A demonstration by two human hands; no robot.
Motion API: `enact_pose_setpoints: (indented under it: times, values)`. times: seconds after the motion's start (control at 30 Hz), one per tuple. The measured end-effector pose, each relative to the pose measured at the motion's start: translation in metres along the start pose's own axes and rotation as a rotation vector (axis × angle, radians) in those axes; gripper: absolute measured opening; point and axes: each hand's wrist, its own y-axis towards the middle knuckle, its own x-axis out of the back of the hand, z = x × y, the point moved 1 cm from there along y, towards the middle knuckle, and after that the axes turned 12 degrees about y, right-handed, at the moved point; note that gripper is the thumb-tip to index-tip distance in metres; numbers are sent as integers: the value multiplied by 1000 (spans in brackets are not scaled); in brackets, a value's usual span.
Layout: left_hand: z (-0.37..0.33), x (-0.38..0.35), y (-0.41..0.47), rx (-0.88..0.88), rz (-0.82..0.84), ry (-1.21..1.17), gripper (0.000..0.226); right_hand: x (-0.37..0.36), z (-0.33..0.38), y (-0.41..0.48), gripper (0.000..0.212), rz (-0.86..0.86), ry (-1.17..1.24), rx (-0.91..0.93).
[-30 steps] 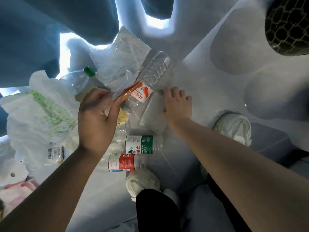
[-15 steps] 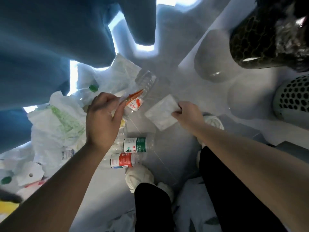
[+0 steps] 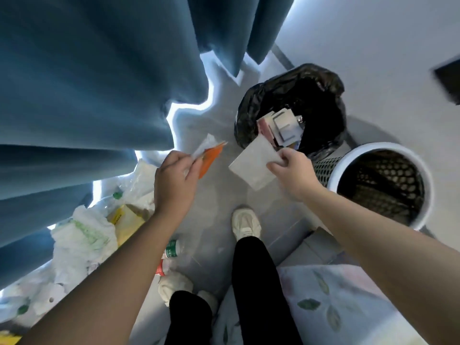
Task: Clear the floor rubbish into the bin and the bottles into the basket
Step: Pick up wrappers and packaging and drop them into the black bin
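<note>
My left hand [image 3: 174, 181] is closed on an orange and white wrapper [image 3: 210, 156], held above the floor. My right hand [image 3: 292, 171] pinches a flat white packet [image 3: 254, 165] just left of the bin's rim. The bin [image 3: 249, 115] has a black liner and holds paper and card scraps. To its right stands a white mesh basket [image 3: 413, 158], with nothing visible in it. Two plastic bottles, one with a green label [image 3: 171, 249] and one with a red label [image 3: 161, 267], lie on the floor under my left forearm.
Blue curtains [image 3: 99, 83] hang at the left and back. A pile of white plastic bags [image 3: 82, 240], a yellow packet [image 3: 124, 220] and a green-capped bottle [image 3: 117, 195] lies at the left. My white shoes [image 3: 245, 224] stand in the middle; a leaf-patterned cloth [image 3: 323, 302] is at lower right.
Both hands lifted from the floor pile and swung right toward the bin. The view turned, bringing the bin and basket fully into sight.
</note>
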Motion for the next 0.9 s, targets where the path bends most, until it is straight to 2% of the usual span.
enact_pose_setpoints:
  times: [0.1, 0.23, 0.33, 0.5, 0.57, 0.63, 0.67, 0.73, 0.83, 0.9]
  values:
    - [-53, -9, 24, -52, 60, -17, 26, 53, 3, 11, 27, -86, 79, -37]
    - [-111, -37, 57, -32, 163, -36, 30, 103, -10, 28, 24, -165, 153, -72]
    - [-146, -74, 85, 25, 239, -73, 35, 128, -34, 48, 23, -218, 136, -88]
    - [-164, -138, 122, 189, 256, -50, 38, 138, -78, 73, 24, -263, 135, -128]
    - [-159, -161, 129, 194, 291, 7, 33, 135, -92, 76, 24, -269, 167, -144]
    - [-153, -176, 132, 187, 354, 59, 8, 129, -102, 78, 23, -269, 197, -155]
    - [-149, -180, 131, 186, 373, 66, 13, 126, -106, 79, 20, -268, 213, -156]
    - [-145, -183, 130, 153, 419, 93, 39, 122, -111, 82, 17, -266, 248, -158]
    - [-140, -172, 121, -31, 453, 215, 65, 118, -106, 85, 21, -258, 263, -159]
    - [-134, -158, 114, -133, 434, 297, 71, 113, -96, 88, 25, -235, 266, -152]
